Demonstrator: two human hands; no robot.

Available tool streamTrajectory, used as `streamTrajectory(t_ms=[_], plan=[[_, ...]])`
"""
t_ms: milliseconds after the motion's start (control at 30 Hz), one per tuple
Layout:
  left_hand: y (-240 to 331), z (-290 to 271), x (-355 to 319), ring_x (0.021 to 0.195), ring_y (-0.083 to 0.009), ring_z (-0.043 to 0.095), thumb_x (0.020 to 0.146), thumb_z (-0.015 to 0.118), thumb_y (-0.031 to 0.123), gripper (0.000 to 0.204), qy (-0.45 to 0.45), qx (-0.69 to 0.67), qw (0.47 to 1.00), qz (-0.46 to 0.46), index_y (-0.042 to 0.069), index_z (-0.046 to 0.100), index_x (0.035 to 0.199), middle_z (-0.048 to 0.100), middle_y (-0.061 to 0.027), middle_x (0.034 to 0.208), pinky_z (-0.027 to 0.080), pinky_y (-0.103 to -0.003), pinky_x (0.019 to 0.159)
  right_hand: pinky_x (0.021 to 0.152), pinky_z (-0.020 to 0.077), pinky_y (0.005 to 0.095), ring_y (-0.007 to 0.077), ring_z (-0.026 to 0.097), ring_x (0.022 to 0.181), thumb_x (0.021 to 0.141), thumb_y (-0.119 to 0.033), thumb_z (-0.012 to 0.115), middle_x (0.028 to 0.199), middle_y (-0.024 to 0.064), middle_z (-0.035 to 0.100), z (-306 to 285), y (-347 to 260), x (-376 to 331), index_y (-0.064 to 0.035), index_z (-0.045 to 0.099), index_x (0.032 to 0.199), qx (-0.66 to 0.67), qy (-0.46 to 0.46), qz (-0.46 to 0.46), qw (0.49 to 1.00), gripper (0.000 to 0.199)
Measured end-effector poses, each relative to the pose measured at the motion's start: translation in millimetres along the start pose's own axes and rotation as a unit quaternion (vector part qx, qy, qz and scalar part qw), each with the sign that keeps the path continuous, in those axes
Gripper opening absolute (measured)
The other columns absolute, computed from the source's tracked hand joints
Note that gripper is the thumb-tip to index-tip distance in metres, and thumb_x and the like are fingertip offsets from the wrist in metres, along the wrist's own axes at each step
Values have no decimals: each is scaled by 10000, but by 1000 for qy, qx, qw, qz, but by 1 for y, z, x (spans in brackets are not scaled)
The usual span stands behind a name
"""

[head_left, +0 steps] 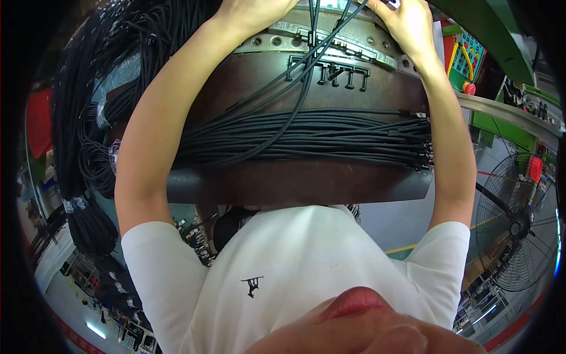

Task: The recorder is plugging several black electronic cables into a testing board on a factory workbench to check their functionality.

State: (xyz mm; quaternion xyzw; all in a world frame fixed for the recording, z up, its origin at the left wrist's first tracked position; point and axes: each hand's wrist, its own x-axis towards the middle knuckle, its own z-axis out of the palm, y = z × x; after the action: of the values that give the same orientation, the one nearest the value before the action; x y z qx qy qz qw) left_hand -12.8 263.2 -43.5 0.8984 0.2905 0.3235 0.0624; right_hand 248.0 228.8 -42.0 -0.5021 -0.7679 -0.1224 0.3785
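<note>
At the top edge my left hand [256,13] reaches over a grey metal mould block [277,42] with round holes; its fingers run out of view. Across the block, my right hand [407,23] has its thumb stretched toward black cables [309,56] that cross the block and leave at the top. Its fingertips are cut off, so whether it grips a cable is hidden. Just in front of the block lies a black plastic moulding sprue [336,75] with several short prongs. A thick row of black cables [306,133] lies crosswise on the dark brown tabletop [295,180], between my forearms.
Big bundles of black cable [73,118] hang at the left, some tied with clear wrap. At the right are a green control panel [466,56] with a red stop button [469,88], a pale rail [507,112] and a black floor fan [519,224].
</note>
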Motion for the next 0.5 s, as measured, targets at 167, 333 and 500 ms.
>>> streamTrajectory(t_ms=[167,333,500], plan=[[-1,-3,4,767,-336,624,872,609,248,241,35,145,986,-74,21,664,930,665,-172,860,490,-463,673,652,489,360,243,645,725,859,-304,696,798,111,685,-2,-4,2,-48,702,928,69,-67,70,993,266],[32,-28,7,850,-362,619,882,612,222,245,-232,223,878,-354,4,659,985,658,-206,948,473,-479,805,843,482,396,318,639,914,828,-317,703,997,204,673,-46,-50,28,-21,677,1035,47,-338,212,916,363],[68,-84,-80,999,-183,624,983,507,303,448,-84,-25,972,-219,-17,525,1296,603,-169,1236,503,-310,820,938,503,375,287,639,1114,949,-171,602,1232,173,641,-120,-42,-67,16,623,1152,128,-77,64,987,277]])
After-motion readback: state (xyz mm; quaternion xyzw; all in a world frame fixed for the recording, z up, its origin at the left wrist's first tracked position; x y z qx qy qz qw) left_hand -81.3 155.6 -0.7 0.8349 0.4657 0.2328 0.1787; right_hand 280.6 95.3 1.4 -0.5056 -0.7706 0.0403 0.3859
